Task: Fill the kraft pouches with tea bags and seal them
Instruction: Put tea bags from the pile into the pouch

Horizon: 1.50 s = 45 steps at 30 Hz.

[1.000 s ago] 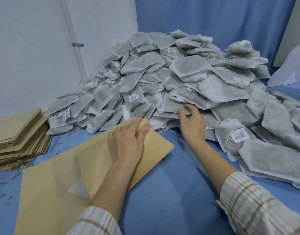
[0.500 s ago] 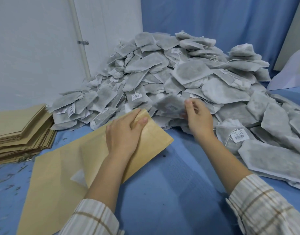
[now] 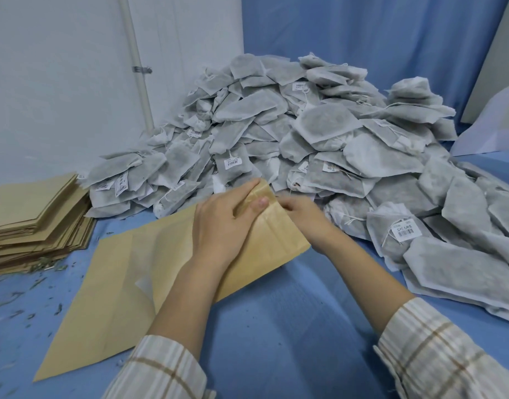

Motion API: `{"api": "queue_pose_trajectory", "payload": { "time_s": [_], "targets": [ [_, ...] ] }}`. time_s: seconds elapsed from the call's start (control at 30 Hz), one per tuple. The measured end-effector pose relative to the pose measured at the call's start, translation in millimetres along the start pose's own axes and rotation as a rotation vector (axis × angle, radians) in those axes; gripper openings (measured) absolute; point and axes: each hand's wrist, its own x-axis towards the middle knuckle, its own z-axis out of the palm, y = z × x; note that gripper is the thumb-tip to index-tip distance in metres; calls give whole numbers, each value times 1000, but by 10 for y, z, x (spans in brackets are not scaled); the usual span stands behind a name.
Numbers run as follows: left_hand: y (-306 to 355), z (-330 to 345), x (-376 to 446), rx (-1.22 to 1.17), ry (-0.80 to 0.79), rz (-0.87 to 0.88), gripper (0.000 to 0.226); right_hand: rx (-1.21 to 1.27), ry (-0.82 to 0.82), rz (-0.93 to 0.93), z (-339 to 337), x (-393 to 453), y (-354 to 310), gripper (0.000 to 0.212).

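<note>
A kraft pouch (image 3: pixel 272 244) lies on the blue table, its mouth pointing at a big pile of grey tea bags (image 3: pixel 319 125). My left hand (image 3: pixel 221 226) grips the upper lip of the mouth, thumb on top, and lifts it. My right hand (image 3: pixel 305 217) is at the mouth with its curled fingertips tucked inside. The tea bag it carried is hidden in the pouch. Under this pouch lies a second flat kraft pouch (image 3: pixel 103 298).
A stack of flat kraft pouches (image 3: pixel 31 214) sits at the left edge, with loose tea crumbs (image 3: pixel 31 283) scattered in front. Tea bags spread down the right side (image 3: pixel 463 263). A white wall with a pipe (image 3: pixel 138 67) stands behind.
My right hand pulled a tea bag from the pile and brought it left into the pouch mouth. My left hand raised the pouch's upper lip.
</note>
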Motion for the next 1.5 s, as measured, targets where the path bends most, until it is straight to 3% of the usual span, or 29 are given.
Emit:
{"api": "queue_pose_trajectory", "payload": {
  "time_s": [0.1,0.17,0.23,0.3,0.37,0.43,0.63,0.73,0.87,0.93,1.03,1.1,1.2,1.27,1.37,1.5],
  "targets": [
    [3,21,-15,-22,-72,23,33,58,-389,35,-58,-95,-43,26],
    [-8,27,-19,2,-127,35,32,99,-469,29,-58,-105,-32,26],
    [-43,22,-18,51,-124,32,33,89,-293,-31,-54,-64,7,23],
    [-78,4,-19,93,-65,7,34,-1,89,-75,-109,26,105,15],
    [-100,-9,-20,102,-23,-19,34,-349,490,-81,-218,85,237,19],
    [-111,-12,-15,101,-12,-29,34,-696,671,-115,-329,91,381,27],
    [-114,10,-27,131,-19,0,34,-928,667,-151,-455,148,486,66],
    [-117,3,-28,130,-28,-1,34,-944,720,-107,-502,137,530,51],
    [-132,-8,-29,100,-45,-20,34,-643,778,-219,-495,134,425,29],
    [-147,-4,-32,87,-57,-35,35,-708,729,-250,-517,161,412,36],
    [-162,1,-33,82,-81,-58,35,-923,636,-152,-578,147,484,58],
    [-167,1,-33,84,-95,-65,36,-961,674,-142,-607,142,572,57],
    [-162,-1,-42,87,-92,-66,36,-898,813,-193,-615,144,617,42],
    [-148,-2,-44,81,-83,-60,36,-810,868,-344,-595,113,582,31],
    [-136,-14,-42,84,-53,-36,36,-525,661,-403,-500,63,421,15],
    [-129,-41,-37,55,-11,-23,35,160,388,-93,-524,124,208,19]
  ]
}}
